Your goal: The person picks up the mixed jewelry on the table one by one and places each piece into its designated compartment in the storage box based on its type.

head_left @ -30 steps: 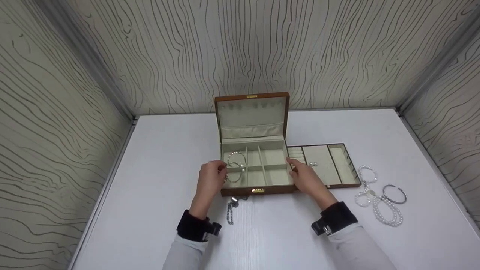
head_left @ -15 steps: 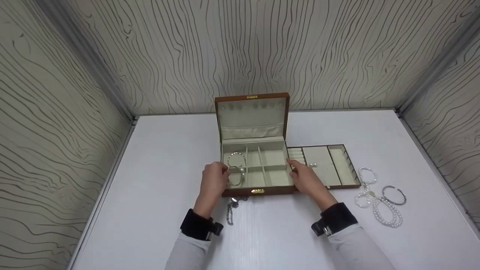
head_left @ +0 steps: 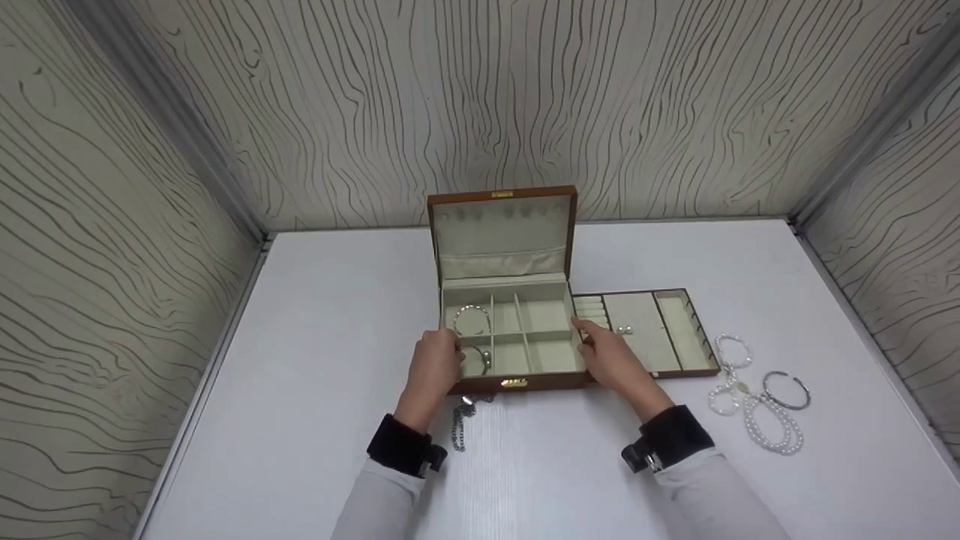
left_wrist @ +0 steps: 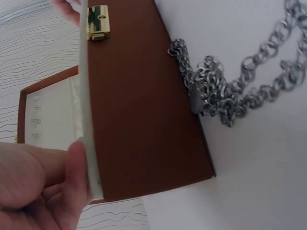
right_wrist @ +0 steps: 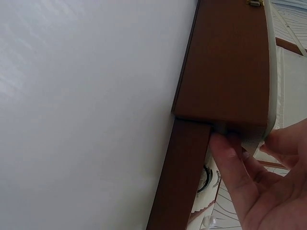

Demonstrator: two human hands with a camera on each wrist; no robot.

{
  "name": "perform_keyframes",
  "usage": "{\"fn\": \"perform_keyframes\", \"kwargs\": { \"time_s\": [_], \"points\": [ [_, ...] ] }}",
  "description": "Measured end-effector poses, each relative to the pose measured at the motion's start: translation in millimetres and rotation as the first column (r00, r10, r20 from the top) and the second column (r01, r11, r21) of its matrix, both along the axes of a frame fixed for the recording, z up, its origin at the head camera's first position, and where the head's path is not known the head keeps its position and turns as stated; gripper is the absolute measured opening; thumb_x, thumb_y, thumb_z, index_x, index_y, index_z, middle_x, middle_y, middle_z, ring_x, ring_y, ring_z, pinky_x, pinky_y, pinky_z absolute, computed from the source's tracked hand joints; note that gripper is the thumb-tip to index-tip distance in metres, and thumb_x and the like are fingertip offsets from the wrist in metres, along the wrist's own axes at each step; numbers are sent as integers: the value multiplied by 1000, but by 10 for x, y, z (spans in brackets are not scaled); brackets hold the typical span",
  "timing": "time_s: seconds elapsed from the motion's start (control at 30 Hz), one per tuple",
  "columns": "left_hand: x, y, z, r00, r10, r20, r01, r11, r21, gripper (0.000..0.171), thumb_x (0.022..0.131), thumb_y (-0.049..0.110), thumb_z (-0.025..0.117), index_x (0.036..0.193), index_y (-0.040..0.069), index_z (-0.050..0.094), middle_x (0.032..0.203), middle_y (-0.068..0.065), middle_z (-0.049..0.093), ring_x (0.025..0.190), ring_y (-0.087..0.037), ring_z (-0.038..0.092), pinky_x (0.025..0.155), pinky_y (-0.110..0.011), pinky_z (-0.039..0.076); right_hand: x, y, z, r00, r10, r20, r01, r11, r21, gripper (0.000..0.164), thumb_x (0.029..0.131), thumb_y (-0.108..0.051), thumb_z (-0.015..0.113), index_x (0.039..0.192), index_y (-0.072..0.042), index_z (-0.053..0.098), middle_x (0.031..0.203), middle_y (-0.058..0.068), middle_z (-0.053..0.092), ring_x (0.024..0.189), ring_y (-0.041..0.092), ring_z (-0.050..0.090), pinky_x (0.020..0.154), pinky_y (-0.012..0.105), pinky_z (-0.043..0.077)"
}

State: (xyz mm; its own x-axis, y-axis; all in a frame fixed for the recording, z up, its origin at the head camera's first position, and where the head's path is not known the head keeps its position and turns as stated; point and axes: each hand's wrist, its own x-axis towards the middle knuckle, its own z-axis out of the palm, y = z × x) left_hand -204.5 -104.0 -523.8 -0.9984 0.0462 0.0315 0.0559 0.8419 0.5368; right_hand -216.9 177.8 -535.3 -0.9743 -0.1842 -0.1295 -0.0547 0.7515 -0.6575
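Observation:
A brown jewelry box [head_left: 551,381] stands with its lid raised and its cream compartments showing. My left hand [head_left: 435,367] reaches over its left wall and pinches a thin bangle with pearl ends [head_left: 486,360], low in the front left compartment; the hand hides part of that bangle. In the left wrist view the front wall hides the bangle, and thumb and fingers [left_wrist: 72,165] are at the corner. Another bracelet [head_left: 472,307] lies in the back left compartment. My right hand [head_left: 615,360] grips the box's right wall, thumb at the rim, fingers [right_wrist: 235,167] against the side.
A drawer [head_left: 679,370] sticks out rightward, carrying pearl earrings [head_left: 625,330] and ring rolls. Right of it lie pearl strands [head_left: 772,431], a clear-beaded bracelet [head_left: 735,350] and a dark open bangle [head_left: 787,390]. A metal chain [head_left: 460,424] lies against the box's front left.
My left hand has moved slightly right and down, lowering the pearl-ended bangle into the front left compartment. My right hand has stayed on the box wall.

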Motion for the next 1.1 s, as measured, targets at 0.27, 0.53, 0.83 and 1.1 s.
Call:
{"fn": "perform_keyframes", "kwargs": {
  "time_s": [0.27,0.53,0.83,1.1],
  "points": [
    [-8,6,23,993,-79,-86,64,984,-164,17,82,1,74,67,4,66,63,-9,64,52,-20,57,46,-33,47,-7,3,25,1000,18,-6,-18,1000,15,48,99,-4,51,146,-1,42,114,23,62,96,29,60,80,46,49],
    [13,71,81,995,-84,-50,70,967,-243,17,82,5,72,67,2,65,67,-12,60,55,-25,59,46,-36,49,-9,-12,11,1000,-1,4,1,1000,4,47,99,-3,51,146,-1,43,112,21,63,88,24,60,73,41,50],
    [66,55,71,994,-91,-53,76,968,-238,21,81,2,68,62,6,60,59,-8,59,49,-20,54,43,-35,46,20,-35,-32,1000,-15,4,15,1000,-5,47,99,-2,51,145,-1,44,111,20,64,86,24,59,72,40,50],
    [44,50,62,993,-98,-65,80,970,-230,15,80,5,72,68,2,64,65,-10,60,52,-23,57,44,-36,47,-9,-20,-16,1000,-7,-10,7,1000,-3,47,99,-1,51,145,-1,44,110,20,63,86,24,59,72,40,50]
  ]
}}
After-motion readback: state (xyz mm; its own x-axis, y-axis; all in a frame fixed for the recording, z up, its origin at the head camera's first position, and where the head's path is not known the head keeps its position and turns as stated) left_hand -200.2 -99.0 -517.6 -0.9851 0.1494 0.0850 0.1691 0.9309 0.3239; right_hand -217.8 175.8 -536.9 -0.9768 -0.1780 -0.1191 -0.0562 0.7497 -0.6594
